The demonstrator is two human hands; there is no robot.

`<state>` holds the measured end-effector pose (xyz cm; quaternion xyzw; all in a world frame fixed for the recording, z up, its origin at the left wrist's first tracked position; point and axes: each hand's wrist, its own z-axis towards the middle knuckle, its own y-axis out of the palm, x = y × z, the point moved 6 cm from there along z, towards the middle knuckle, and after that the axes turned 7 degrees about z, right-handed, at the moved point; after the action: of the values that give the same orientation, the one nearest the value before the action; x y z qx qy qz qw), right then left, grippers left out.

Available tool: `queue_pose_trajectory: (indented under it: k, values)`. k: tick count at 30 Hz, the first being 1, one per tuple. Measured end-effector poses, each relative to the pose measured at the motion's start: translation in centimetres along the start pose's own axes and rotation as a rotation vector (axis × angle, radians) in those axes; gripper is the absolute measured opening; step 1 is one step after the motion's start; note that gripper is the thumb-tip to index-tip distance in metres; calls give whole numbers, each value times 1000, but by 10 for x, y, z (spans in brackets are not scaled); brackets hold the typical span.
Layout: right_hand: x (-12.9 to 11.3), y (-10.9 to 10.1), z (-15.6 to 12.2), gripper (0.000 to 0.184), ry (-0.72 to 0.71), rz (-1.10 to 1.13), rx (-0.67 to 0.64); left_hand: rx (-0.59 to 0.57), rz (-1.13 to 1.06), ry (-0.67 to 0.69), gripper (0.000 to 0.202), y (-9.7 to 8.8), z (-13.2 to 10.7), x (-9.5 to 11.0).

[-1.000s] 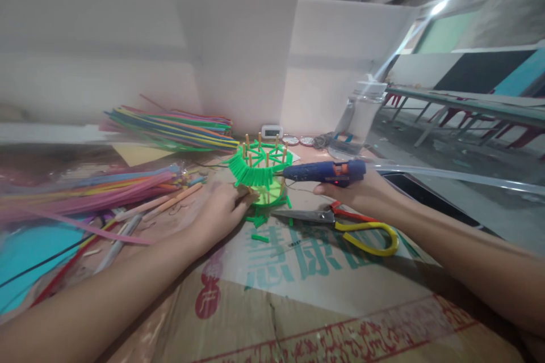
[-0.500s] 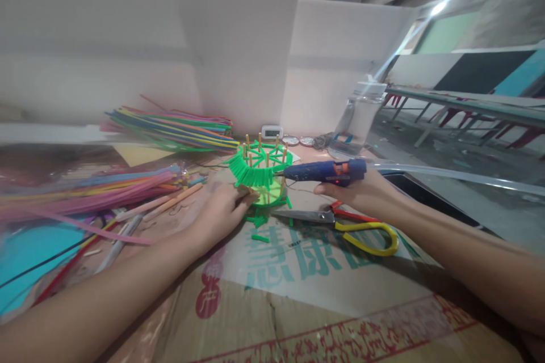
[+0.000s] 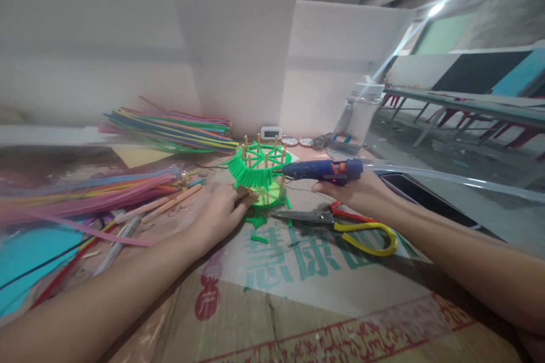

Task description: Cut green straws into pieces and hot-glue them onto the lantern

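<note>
A small round model [image 3: 259, 173] of green straw pieces and wooden sticks stands on flattened cardboard [image 3: 306, 289]. My left hand [image 3: 221, 212] rests against its near left side, fingers pinched at its base. My right hand [image 3: 361, 193] is wrapped round a blue glue gun [image 3: 323, 170], whose nozzle points left and touches the model's right rim. Cut green straw bits [image 3: 258, 227] lie scattered just in front of the model.
Scissors with yellow and red handles [image 3: 349, 227] lie under my right wrist. Bundles of coloured straws [image 3: 170, 127] and sticks [image 3: 89, 193] fill the left side. A clear bottle [image 3: 357, 119], a small white clock [image 3: 271, 133] and a white wall stand behind.
The view has shifted slightly; the glue gun has crept a little left toward the model. My left hand stays where it was.
</note>
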<state>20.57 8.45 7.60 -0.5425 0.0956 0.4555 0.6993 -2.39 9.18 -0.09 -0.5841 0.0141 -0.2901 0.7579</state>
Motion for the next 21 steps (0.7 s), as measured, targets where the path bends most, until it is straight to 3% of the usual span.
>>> queue_pose_trajectory:
  k: [8,21]
  values:
    - [-12,-2,1,34,-87,57,49,3,-2,13,35,1,1,0]
    - [-5,-2,-4,32,-33,-13,-61,8,-18,16,36,1,2,0]
